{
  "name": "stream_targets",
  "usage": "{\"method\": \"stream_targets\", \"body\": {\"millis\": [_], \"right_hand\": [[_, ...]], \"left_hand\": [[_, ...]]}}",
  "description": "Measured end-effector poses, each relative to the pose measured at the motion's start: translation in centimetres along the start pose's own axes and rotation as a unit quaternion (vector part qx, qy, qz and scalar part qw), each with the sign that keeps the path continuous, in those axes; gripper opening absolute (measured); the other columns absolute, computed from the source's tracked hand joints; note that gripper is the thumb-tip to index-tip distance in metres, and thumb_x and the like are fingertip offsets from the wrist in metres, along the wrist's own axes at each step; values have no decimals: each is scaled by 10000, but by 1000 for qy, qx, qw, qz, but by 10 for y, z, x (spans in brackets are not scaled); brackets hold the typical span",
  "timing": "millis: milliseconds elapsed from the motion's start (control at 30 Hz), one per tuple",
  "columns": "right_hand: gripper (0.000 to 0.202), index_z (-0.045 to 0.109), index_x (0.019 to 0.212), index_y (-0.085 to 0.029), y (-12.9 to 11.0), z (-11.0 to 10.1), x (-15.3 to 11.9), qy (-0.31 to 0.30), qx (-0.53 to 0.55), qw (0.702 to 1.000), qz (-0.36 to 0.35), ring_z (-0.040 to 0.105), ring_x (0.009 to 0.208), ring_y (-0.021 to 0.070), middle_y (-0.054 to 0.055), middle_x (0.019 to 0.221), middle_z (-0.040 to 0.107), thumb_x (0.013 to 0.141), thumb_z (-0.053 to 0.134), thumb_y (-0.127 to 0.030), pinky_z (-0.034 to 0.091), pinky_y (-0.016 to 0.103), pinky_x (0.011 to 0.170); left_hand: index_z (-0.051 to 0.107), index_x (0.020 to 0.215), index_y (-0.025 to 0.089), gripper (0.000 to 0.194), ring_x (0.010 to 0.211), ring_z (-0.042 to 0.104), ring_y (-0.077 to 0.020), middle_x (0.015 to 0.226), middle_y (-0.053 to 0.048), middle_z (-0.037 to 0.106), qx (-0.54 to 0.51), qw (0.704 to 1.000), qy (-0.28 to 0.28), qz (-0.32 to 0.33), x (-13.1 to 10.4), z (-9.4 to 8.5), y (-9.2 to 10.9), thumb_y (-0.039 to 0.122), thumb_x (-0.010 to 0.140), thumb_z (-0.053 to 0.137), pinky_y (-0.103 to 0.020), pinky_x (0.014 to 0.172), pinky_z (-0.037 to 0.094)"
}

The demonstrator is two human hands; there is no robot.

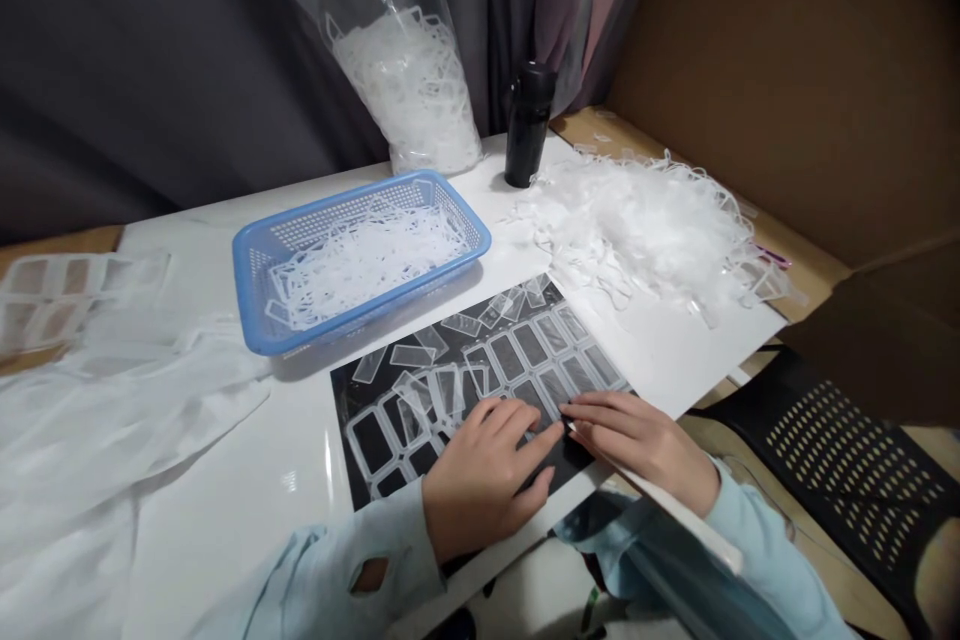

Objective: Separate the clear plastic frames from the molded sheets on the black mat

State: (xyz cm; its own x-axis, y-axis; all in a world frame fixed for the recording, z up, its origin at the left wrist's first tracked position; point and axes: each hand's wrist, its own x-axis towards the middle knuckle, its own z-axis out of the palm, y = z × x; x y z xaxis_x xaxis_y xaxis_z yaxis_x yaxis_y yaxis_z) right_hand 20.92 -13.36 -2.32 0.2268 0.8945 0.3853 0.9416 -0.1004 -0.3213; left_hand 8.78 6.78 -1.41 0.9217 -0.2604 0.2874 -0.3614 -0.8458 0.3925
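Note:
A sheet of joined translucent rectangular frames [506, 355] lies on a black mat [349, 390] in front of me. My left hand [491, 465] rests palm down over the sheet's near middle, index finger stretched to the right and thumb apart. Close to that fingertip, my right hand [645, 445] has its fingertips drawn together at the sheet's near edge. Whatever is between them is too small to make out. Several loose clear rectangular pieces [412, 356] lie on the mat's far part, some overlapping the frames. The hands hide part of the sheet.
Beyond the mat stands a blue basket [360, 305] of white thin frames. Behind are a clear bag [412, 90] of similar pieces and a black bottle [529, 125]. A white tangled heap [645, 220] lies right, white cloth [112, 430] left. A black chair [847, 460] stands right.

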Motion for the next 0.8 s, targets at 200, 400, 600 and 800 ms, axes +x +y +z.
{"method": "stream_targets", "body": {"millis": [200, 400, 600, 800], "right_hand": [[198, 670, 1055, -199, 14, -10, 12, 78, -21, 996, 37, 681, 1024, 254, 122, 1108, 740, 983, 486, -187, 590, 418, 818], [198, 665, 1017, -222, 27, -29, 19, 347, -153, 906, 187, 690, 959, 272, 107, 1030, 744, 853, 683, -112, 569, 455, 849], [42, 670, 896, -207, 11, -24, -5, 123, 46, 972, 197, 687, 994, 236, 117, 1192, 664, 900, 637, -181, 587, 354, 833], [45, 634, 913, -196, 6, -15, -14, 56, 163, 969, 175, 682, 1048, 233, 128, 1156, 688, 917, 613, -157, 579, 325, 864]], "left_hand": [[611, 1231, 174, 337, 953, 573, -230, 1001, -92, 636, 8, 1000, 6, -1, 0, 1, -1, 261, 942, 460, -414, 873, 470], [604, 1226, 162, 326, 947, 578, -231, 1001, -81, 641, -3, 1000, 16, 7, -1, 3, -1, 257, 950, 457, -414, 862, 456], [569, 1284, 182, 367, 911, 556, -238, 977, -81, 613, 21, 1000, -18, 16, 2, 4, -2, 274, 948, 449, -411, 829, 440], [469, 1411, 228, 464, 875, 529, -245, 958, -69, 593, 50, 996, -75, -6, 9, 4, 1, 376, 973, 427, -391, 775, 405]]}}
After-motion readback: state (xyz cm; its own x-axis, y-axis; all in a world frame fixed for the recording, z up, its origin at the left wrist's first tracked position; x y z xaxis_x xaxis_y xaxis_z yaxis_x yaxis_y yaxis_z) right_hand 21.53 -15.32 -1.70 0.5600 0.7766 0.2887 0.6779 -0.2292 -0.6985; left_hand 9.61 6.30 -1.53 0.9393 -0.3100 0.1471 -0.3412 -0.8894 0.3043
